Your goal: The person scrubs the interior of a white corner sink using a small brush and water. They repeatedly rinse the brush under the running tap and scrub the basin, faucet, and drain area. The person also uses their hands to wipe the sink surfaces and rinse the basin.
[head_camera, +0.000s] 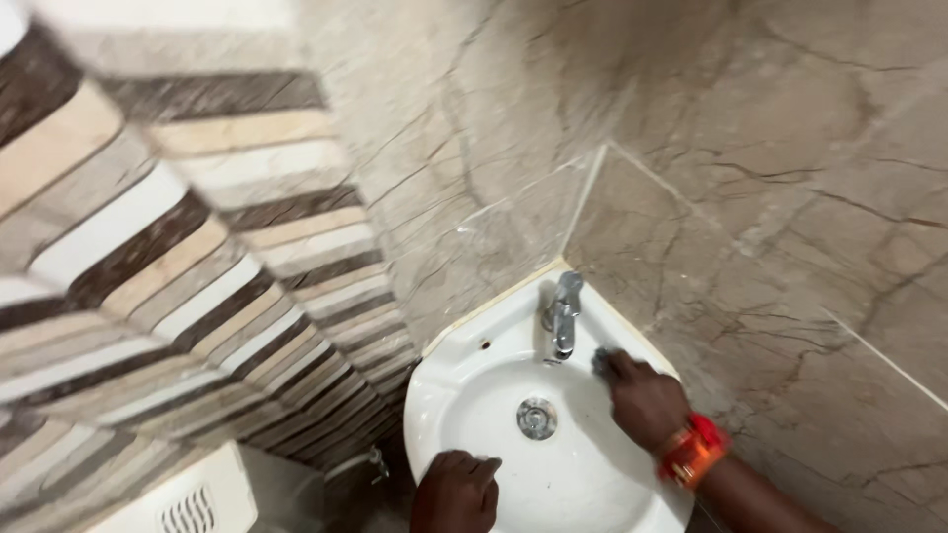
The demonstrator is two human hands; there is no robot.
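A white corner washbasin [464, 380] sits where two marbled walls meet. A chrome tap [562, 311] stands at its back and a round metal drain [536, 418] lies in the bowl. My right hand [644, 399], with an orange and red band on the wrist, presses a dark scrubbing pad [602, 360] onto the basin's rim just right of the tap. My left hand [456, 490] rests on the basin's front rim with fingers curled over the edge.
Striped tiles in brown, beige and white [168, 276] cover the left wall. Grey-brown marbled tiles [770, 227] cover the right wall. A white fixture with a vent grille [188, 505] is at the bottom left, and a small wall valve [374, 460] sits under the basin.
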